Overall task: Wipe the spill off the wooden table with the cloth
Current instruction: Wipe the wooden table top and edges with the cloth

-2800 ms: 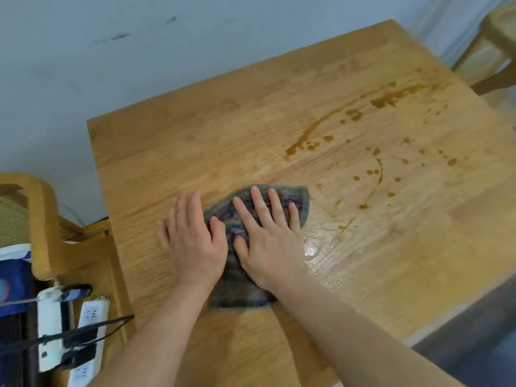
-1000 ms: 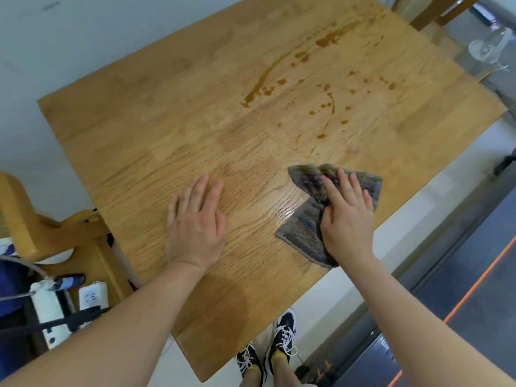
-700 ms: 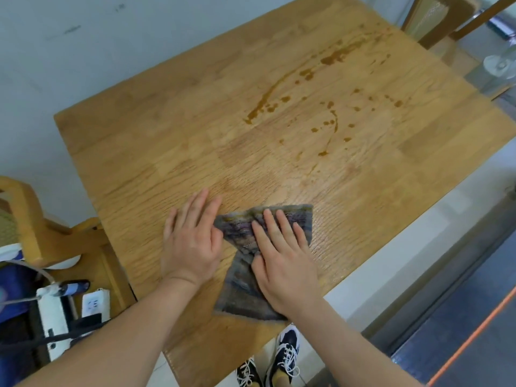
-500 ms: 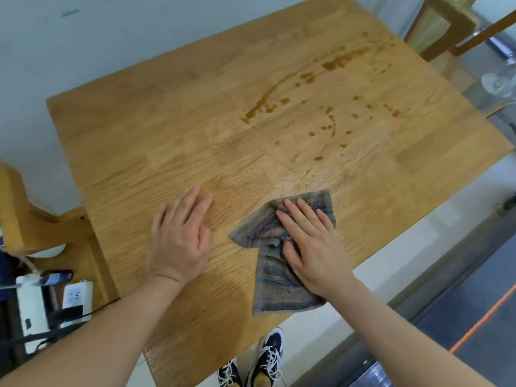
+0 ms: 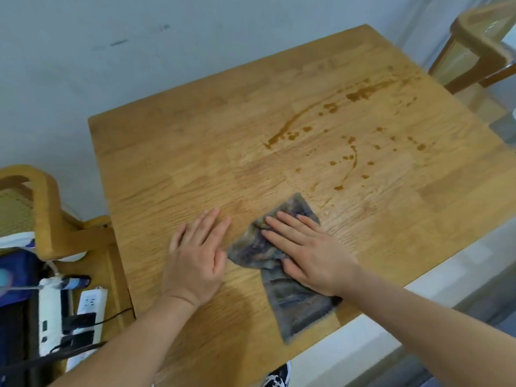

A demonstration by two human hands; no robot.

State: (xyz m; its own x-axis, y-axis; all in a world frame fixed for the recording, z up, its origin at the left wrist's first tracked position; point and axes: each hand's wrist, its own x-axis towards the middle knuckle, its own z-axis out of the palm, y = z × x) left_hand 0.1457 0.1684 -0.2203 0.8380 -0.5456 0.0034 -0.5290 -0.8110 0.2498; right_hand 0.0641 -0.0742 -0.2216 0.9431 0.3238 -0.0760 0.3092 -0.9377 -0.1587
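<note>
The left hand (image 5: 195, 258) lies flat and open on the table (image 5: 173, 152), just beside the cloth (image 5: 282, 263). The right hand (image 5: 310, 252) presses flat on the cloth, fingers spread. The spill (image 5: 349, 141) lies beyond, unwiped.

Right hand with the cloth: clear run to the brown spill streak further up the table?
Probably yes. The right hand presses the cloth flat; only bare wooden table lies between it and the brown spill.

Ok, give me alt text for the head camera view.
A right hand presses a grey striped cloth flat on a light wooden table while the left hand rests flat beside it. Brown spill streaks and drops remain farther away, untouched by the cloth.
</note>
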